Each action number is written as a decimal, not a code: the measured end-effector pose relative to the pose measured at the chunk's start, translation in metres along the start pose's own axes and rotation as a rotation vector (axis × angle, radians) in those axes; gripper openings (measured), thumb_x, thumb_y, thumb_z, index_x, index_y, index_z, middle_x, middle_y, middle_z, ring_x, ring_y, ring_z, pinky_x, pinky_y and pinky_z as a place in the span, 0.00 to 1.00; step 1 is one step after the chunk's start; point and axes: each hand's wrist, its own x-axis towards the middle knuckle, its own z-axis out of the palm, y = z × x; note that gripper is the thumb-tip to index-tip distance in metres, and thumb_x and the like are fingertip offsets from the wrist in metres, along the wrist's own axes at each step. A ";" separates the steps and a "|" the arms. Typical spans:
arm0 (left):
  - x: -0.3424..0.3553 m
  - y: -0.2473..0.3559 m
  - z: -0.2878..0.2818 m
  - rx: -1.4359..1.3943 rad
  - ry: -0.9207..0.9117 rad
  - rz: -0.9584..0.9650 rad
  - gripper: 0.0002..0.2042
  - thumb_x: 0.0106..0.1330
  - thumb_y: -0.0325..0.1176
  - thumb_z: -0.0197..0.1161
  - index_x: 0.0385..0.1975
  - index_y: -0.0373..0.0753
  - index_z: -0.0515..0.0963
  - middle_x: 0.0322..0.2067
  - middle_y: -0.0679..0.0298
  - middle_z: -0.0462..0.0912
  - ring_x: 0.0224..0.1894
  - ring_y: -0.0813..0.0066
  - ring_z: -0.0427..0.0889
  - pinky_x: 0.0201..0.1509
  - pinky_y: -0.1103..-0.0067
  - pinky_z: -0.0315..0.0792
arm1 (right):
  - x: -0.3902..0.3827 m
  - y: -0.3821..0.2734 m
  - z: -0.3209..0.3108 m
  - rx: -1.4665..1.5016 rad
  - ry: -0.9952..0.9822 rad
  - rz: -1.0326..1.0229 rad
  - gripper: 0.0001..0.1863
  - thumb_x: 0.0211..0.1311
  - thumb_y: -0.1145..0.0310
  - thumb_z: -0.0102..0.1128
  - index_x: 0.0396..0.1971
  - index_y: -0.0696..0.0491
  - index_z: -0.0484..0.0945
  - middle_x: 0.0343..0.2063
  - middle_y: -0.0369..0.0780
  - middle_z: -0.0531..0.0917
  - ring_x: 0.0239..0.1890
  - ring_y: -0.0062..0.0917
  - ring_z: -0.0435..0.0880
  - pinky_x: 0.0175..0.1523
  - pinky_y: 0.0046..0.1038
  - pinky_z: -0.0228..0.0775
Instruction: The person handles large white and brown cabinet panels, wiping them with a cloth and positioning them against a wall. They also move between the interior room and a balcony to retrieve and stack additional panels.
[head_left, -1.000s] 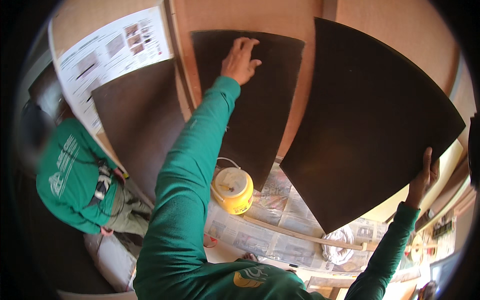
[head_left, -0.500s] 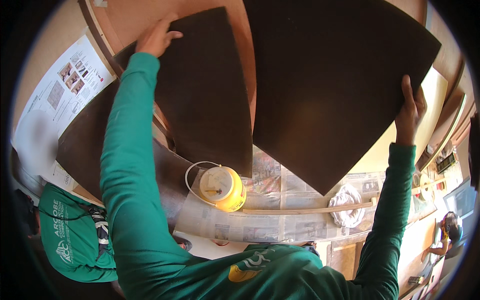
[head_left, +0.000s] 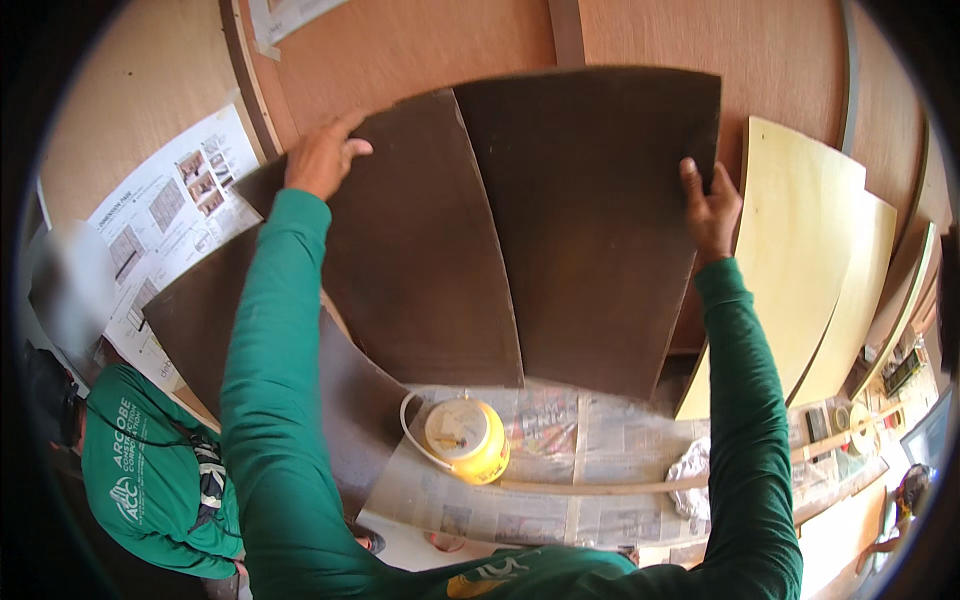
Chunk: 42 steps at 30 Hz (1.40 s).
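Note:
Two dark brown boards stand side by side against the plywood wall. My left hand (head_left: 322, 160) grips the top edge of the left brown board (head_left: 420, 230), its thumb on the front face and its fingertips hidden. My right hand (head_left: 712, 208) holds the right brown board (head_left: 590, 230) by its right edge, thumb in front. The inner edges of the two boards meet or slightly overlap. Below them, a yellow bucket (head_left: 490, 457) with a pale lid and white handle sits on newspaper sheets (head_left: 625, 450).
Pale plywood boards (head_left: 800, 240) lean at right. A wood strip (head_left: 590, 489) and crumpled white cloth (head_left: 688, 475) lie on the newspaper. More dark boards (head_left: 215, 310) are at left, near a printed sheet (head_left: 165, 225). A co-worker in green (head_left: 150, 470) is at lower left.
My right hand has moved left, bringing the right board upright, lower and against the left one. My left hand stays at the left board's top edge. The view has shifted, showing more wall.

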 end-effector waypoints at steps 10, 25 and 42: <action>-0.003 0.014 0.067 -0.184 0.117 -0.073 0.43 0.62 0.28 0.69 0.75 0.54 0.50 0.69 0.48 0.62 0.69 0.48 0.66 0.68 0.64 0.68 | -0.032 0.065 0.030 -0.111 0.056 0.108 0.25 0.70 0.50 0.57 0.49 0.60 0.71 0.42 0.55 0.81 0.46 0.50 0.81 0.51 0.43 0.72; -0.240 0.041 -0.078 0.007 0.956 -0.750 0.15 0.64 0.34 0.71 0.44 0.33 0.80 0.51 0.53 0.75 0.51 0.63 0.77 0.49 0.73 0.78 | -0.092 0.021 -0.021 -0.357 -0.002 -0.089 0.34 0.67 0.60 0.64 0.66 0.61 0.62 0.61 0.49 0.69 0.62 0.36 0.71 0.66 0.37 0.65; -0.457 -0.026 -0.078 0.158 0.409 -1.043 0.27 0.63 0.48 0.71 0.42 0.24 0.78 0.37 0.47 0.85 0.39 0.51 0.84 0.44 0.67 0.76 | -0.199 0.009 -0.120 -0.110 -0.113 0.365 0.20 0.68 0.66 0.63 0.56 0.58 0.74 0.51 0.38 0.78 0.41 0.19 0.77 0.44 0.22 0.71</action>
